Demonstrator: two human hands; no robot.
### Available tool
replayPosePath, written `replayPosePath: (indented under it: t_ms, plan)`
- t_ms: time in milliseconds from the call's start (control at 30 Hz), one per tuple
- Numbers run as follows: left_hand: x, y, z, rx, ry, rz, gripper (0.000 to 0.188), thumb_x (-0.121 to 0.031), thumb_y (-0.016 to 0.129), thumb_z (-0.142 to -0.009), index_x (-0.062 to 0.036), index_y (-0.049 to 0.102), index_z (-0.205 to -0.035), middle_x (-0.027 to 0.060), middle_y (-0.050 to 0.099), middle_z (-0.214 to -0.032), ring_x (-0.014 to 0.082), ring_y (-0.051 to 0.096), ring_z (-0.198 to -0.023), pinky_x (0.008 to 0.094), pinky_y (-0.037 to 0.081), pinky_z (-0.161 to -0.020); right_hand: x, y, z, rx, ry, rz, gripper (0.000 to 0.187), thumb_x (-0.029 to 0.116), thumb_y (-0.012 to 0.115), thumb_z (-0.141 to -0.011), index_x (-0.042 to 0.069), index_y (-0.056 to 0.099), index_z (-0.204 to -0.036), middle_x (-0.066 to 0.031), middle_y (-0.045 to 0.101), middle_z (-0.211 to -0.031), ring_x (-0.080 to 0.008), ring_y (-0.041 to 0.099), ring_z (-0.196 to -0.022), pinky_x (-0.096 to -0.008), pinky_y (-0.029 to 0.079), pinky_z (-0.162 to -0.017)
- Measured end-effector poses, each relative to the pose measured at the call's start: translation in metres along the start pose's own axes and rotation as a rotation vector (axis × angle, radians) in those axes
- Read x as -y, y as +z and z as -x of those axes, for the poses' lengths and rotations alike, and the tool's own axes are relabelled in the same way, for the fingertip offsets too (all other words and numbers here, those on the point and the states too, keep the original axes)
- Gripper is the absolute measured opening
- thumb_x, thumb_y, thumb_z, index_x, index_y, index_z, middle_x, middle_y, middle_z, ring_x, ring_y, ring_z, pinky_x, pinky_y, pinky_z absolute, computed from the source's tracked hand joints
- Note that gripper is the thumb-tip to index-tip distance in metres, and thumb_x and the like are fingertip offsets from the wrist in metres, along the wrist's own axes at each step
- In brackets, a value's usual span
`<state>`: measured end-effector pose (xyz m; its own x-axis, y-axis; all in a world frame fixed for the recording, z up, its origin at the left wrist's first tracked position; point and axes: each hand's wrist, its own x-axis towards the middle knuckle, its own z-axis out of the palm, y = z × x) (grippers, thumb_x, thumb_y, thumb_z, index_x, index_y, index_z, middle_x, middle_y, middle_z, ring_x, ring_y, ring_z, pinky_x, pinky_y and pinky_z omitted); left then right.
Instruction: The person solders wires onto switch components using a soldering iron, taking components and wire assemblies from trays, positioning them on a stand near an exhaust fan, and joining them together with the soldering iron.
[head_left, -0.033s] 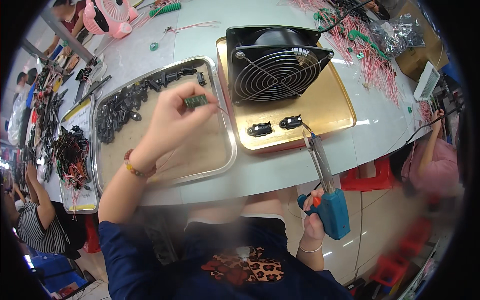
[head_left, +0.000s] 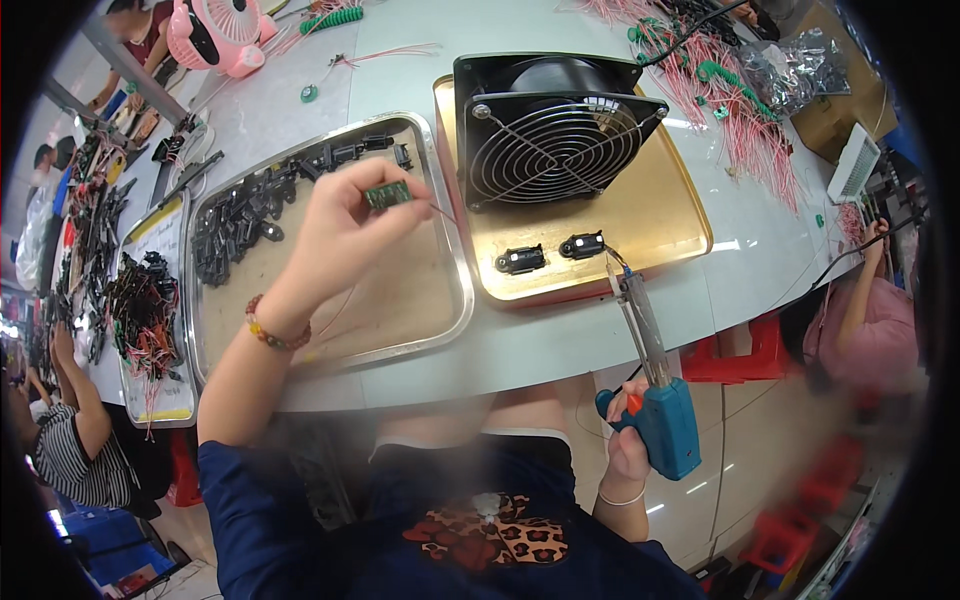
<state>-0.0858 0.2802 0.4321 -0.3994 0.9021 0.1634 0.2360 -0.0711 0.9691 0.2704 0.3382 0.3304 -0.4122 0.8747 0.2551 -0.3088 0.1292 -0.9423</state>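
The left hand pinches a green circuit board, not yet joined to the two black cases laid out, while the right hand grips a blue soldering gun.

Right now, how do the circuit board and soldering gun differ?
The circuit board is small and green; the soldering gun is much larger and teal. The left hand pinches the circuit board over the silver tray; the right hand grips the soldering gun, tip near the gold tray. Both are held.
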Motion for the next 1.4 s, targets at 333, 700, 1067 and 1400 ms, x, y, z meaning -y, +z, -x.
replayPosePath:
  t_ms: [333,700,1067,1400]
  plan:
    - [-0.043,0.018,0.015,0.181,0.164,-0.726,0.009,-0.005,0.064,-0.086,0.0018,0.064,-0.092,0.0119,0.064,-0.071,0.0196,0.064,-0.064,0.0271,0.048,-0.059,0.004,0.011,-0.004,-0.061,0.019,0.033,0.063,0.039,0.082,-0.075,-0.004,0.054,-0.111,-0.0134,0.061,-0.103,-0.0143,0.057,-0.073,-0.0251,0.047,-0.064]
    - [-0.013,0.024,0.014,0.112,0.218,-0.433,0.008,-0.005,0.058,-0.090,0.0011,0.061,-0.094,0.0053,0.064,-0.074,0.0103,0.054,-0.055,0.0254,0.045,-0.055,0.004,0.011,-0.001,-0.058,0.003,0.029,0.053,0.036,0.079,-0.077,-0.005,0.061,-0.106,-0.0133,0.060,-0.099,-0.0150,0.057,-0.072,-0.0278,0.047,-0.063]
    - [-0.010,0.025,0.019,0.103,0.126,-0.563,0.009,-0.002,0.059,-0.079,0.0016,0.065,-0.085,0.0084,0.065,-0.069,0.0104,0.050,-0.049,0.0241,0.040,-0.048,0.002,0.019,-0.002,-0.004,-0.030,-0.001,0.051,0.033,0.078,-0.078,-0.006,0.061,-0.106,-0.0147,0.061,-0.100,-0.0162,0.058,-0.071,-0.0302,0.047,-0.063]
    - [0.000,0.026,0.017,0.086,0.155,-0.638,0.009,-0.004,0.061,-0.078,0.0003,0.063,-0.086,0.0104,0.067,-0.072,0.0215,0.062,-0.056,0.0304,0.045,-0.051,0.010,0.022,-0.008,-0.017,-0.032,0.074,0.046,0.033,0.077,-0.079,-0.005,0.063,-0.100,-0.0110,0.060,-0.088,-0.0165,0.058,-0.070,-0.0298,0.047,-0.063]
